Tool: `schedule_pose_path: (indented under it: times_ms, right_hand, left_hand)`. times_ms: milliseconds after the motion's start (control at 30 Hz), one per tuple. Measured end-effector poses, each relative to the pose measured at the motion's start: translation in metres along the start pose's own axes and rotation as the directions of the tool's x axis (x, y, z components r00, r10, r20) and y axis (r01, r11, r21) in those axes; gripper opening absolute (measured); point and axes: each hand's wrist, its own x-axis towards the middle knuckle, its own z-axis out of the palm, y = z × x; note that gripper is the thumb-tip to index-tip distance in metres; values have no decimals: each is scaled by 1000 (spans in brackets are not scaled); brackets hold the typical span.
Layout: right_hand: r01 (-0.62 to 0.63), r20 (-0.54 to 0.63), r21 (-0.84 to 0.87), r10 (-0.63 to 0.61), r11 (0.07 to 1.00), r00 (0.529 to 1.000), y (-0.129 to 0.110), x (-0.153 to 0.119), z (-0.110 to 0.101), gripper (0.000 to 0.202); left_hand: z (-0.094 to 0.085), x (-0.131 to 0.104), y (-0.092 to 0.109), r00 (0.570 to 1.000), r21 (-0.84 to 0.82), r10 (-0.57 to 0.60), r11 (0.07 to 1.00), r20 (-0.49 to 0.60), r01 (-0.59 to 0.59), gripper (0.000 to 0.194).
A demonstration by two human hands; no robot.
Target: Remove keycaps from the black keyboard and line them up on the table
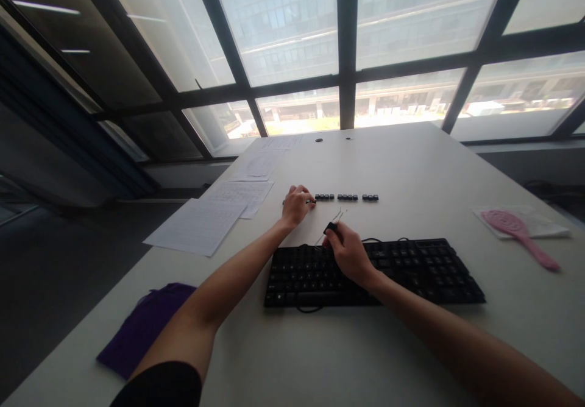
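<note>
A black keyboard [411, 273] lies across the white table in front of me. Just above its upper left part, my right hand [350, 251] is closed around the black handle of a wire keycap puller [330, 228], whose thin wires stick out away from me. Farther forward, my left hand [297, 206] pinches a small black keycap [311, 201] down at the tabletop. It is at the left end of a row of black keycaps [348, 197], which stand in short groups. Part of this row is hidden behind my left hand.
Printed paper sheets [201, 224] lie along the table's left side. A purple cloth pouch [146, 325] sits near my left forearm. To the right, a pink hairbrush [516, 227] rests partly on a clear plastic bag [551, 227]. Windows rise behind the table's far edge.
</note>
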Motion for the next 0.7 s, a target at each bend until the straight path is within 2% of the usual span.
schedule_pose_path:
  times_ms: [167,267,467,567,700]
  right_hand:
    - [-15,-26,34,16,999,1000,0,1,0,22]
    - [-23,-73,78,29,997,997,2,2,0,21]
    - [10,-145,140,11,990,989,2,5,-2,17]
    - [21,-149,119,-4,993,989,-1,8,-6,18]
    - [6,-110,56,1,998,994,-3,9,-9,17]
  left_hand:
    - [-13,-1,4,1000,-28,-12,1000,1,12,11]
    - [-26,-11,13,999,-60,-19,998,35,22,9]
    - [-45,-61,50,995,-172,58,984,83,-43,12]
    - [-51,-85,66,991,-201,48,979,128,-22,13]
    - [-56,-107,78,988,-218,18,976,150,15,16]
